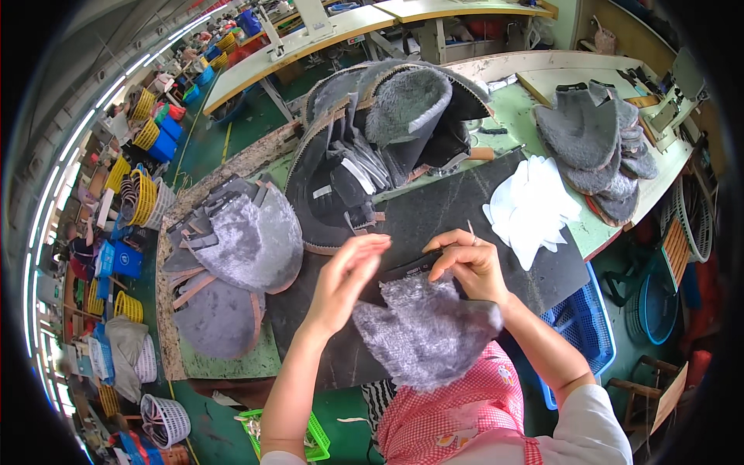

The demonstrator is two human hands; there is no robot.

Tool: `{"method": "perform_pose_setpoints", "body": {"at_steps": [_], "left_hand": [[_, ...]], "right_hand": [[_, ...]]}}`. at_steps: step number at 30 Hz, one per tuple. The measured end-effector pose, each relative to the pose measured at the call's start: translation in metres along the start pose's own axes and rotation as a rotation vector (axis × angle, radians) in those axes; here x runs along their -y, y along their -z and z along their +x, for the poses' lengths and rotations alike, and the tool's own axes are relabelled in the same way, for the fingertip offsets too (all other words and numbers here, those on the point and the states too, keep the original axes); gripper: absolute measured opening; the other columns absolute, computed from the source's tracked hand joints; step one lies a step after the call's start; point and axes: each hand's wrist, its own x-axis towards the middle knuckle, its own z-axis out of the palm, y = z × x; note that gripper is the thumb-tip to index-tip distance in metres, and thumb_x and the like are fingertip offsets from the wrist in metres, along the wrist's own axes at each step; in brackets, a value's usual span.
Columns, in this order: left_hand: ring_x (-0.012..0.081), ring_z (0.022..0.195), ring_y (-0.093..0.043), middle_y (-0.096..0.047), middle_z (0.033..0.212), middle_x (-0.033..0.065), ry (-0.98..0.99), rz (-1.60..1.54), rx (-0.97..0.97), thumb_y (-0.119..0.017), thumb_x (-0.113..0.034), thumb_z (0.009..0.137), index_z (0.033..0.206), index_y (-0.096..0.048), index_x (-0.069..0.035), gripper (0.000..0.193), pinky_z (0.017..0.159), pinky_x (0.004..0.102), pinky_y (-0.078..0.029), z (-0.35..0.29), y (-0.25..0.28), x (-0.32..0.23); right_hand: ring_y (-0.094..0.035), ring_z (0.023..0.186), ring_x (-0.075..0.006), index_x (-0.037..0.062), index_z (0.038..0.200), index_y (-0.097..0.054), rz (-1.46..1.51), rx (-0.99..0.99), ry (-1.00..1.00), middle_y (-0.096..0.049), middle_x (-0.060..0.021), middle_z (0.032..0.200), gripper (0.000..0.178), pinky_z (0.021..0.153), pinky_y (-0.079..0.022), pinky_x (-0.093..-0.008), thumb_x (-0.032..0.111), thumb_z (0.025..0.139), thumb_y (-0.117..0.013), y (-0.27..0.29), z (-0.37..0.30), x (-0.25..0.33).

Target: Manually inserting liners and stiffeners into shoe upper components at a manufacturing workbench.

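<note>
- Closest to the camera, down at the lower edge, a red-and-white checked apron (pixel 465 411) covers the person's lap, with a grey furry boot piece (pixel 426 329) draped over it and reaching up onto the edge of the surface
- left hand (pixel 346 275) sits at the top of that furry piece, fingers curled together in a pinch on its upper edge
- right hand (pixel 469 260) is just beside it, fingertips closed on the black strip (pixel 407 269) that runs along the piece's top; something thin sticks up from between the fingers, too small to tell what
- both hands are over a dark mat (pixel 434 217) that covers the middle of the green surface (pixel 515 116)
- to the left of the mat, a stack of grey furry pieces with brown straps (pixel 232 263), fanned out
- to the right, a small pile of white cut shapes (pixel 531 205)
- further back in the middle, a big heap of black boot uppers with fur lining (pixel 380 132)
- far right corner has another pile of grey fur pieces (pixel 593 147)
- below the surface on the right, a blue plastic crate (pixel 585 322)
- way off left, yellow and blue baskets (pixel 139 194) along the floor
</note>
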Motion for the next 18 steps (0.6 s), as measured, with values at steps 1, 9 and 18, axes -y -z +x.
{"method": "perform_pose_setpoints", "body": {"at_steps": [1,9,18], "left_hand": [[0.0165,0.105,-0.062,-0.066,0.116,0.0129,-0.036,0.162,0.052,-0.056,-0.019,0.097,0.118,-0.064,0.001,0.03,0.092,0.0294,-0.045,-0.002,-0.002,0.0],[0.0171,0.053,-0.063,-0.063,0.065,0.0148,0.003,0.524,0.149,-0.07,-0.02,0.09,0.108,-0.07,-0.001,0.026,0.051,0.0308,-0.045,-0.015,-0.009,-0.012],[0.0218,0.052,-0.062,-0.063,0.066,0.0147,-0.05,0.393,0.167,-0.07,-0.022,0.09,0.109,-0.07,-0.004,0.026,0.051,0.0325,-0.045,-0.019,-0.016,-0.018]], "right_hand": [[-0.065,0.092,-0.0157,0.005,0.078,-0.075,0.01,-0.022,-0.009,-0.066,-0.006,0.103,0.023,0.079,-0.051,-0.0271,-0.014,0.079,-0.062,-0.002,0.0,0.006],[-0.061,0.093,-0.0118,0.0028,0.092,-0.07,0.42,0.122,-0.163,-0.066,-0.0097,0.11,0.016,0.079,-0.046,-0.0227,-0.007,0.086,-0.06,0.014,0.003,0.019],[-0.067,0.09,-0.0118,-0.0015,0.098,-0.069,0.286,0.242,-0.375,-0.07,-0.0076,0.098,0.017,0.083,-0.054,-0.0258,0.003,0.083,-0.077,0.02,0.008,0.031]]}}
